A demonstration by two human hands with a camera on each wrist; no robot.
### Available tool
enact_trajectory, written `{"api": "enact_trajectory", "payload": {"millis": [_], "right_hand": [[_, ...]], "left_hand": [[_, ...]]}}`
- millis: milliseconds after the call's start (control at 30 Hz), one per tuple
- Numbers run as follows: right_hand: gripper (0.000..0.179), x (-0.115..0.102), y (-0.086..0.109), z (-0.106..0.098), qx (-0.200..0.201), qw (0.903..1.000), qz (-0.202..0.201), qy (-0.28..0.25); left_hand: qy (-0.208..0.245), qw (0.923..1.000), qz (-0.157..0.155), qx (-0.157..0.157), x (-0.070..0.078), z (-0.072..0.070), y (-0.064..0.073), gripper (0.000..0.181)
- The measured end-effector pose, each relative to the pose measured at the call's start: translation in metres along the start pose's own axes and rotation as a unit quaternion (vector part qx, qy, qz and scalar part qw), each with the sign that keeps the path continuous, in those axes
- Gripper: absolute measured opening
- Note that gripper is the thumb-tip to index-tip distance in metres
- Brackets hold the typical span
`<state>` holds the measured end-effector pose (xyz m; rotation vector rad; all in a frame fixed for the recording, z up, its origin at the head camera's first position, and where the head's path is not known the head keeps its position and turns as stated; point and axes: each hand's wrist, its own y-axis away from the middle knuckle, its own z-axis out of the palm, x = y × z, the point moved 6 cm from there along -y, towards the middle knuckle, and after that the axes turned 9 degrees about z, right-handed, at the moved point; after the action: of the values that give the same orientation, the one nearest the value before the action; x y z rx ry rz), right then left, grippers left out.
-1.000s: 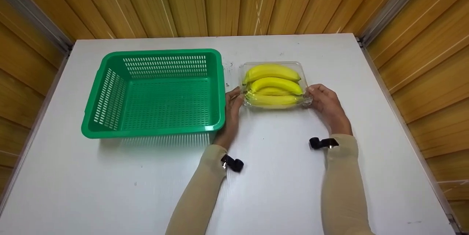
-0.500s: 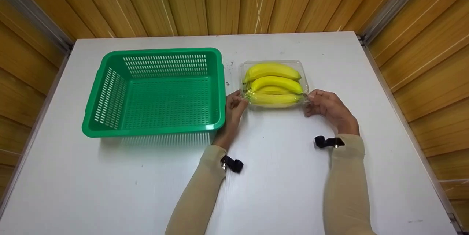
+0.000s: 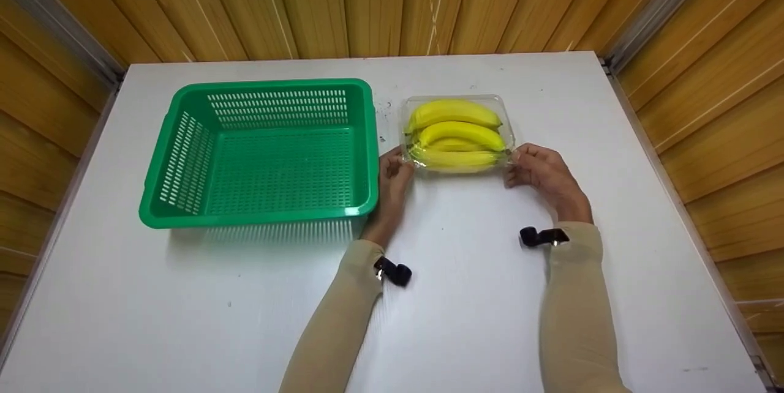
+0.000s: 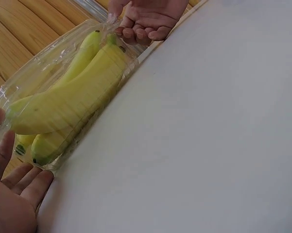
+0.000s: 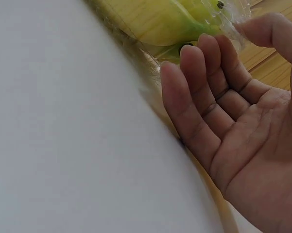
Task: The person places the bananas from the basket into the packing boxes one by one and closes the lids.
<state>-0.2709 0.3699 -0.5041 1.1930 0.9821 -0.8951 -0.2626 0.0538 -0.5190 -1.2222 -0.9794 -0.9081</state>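
Observation:
A clear plastic box [image 3: 453,98] holding several yellow bananas [image 3: 456,112] lies on the white table, right of the green basket. My left hand [image 3: 392,191] is at the box's near left corner, thumb and index finger pinching its edge. At the near right corner, my right hand [image 3: 547,177] pinches the plastic between thumb and index finger. In the right wrist view, the other fingers [image 5: 194,68] of that hand are bent beneath the corner. Through the film in the left wrist view, the bananas [image 4: 70,104] lie across one another.
The green slotted basket [image 3: 142,209] stands close by my left hand, its right wall overlapping that hand's side. White tabletop [image 3: 453,295] extends in front of the box. Wood-look panels [image 3: 373,7] rise behind and at both sides.
My right hand slid a little outward to the right, then came back in at the corner. The box has shifted slightly away from me. My left hand stays at its corner.

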Motion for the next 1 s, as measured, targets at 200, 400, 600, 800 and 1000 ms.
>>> {"api": "enact_trajectory", "payload": {"millis": [200,400,600,800,1000], "right_hand": [[0.014,0.001,0.001,-0.004,0.018,0.9997,-0.006,-0.014],[0.013,0.0,0.002,-0.006,0.041,0.9985,-0.012,-0.036],[0.016,0.0,0.002,-0.009,0.063,0.9975,-0.009,-0.028],[0.014,-0.002,-0.002,-0.008,0.068,0.9972,-0.015,-0.028],[0.014,-0.002,-0.001,-0.009,0.071,0.9968,-0.017,-0.032]], "left_hand": [[-0.02,0.9993,-0.014,0.026,-0.004,0.008,0.0,0.011],[0.014,0.9983,-0.044,0.036,-0.011,0.017,-0.002,0.007],[0.004,0.9984,-0.046,0.032,-0.008,0.019,-0.004,0.005],[-0.004,0.9984,-0.046,0.032,-0.008,0.019,-0.006,0.006],[-0.015,0.9986,-0.043,0.026,-0.008,0.019,-0.006,0.006]]}}
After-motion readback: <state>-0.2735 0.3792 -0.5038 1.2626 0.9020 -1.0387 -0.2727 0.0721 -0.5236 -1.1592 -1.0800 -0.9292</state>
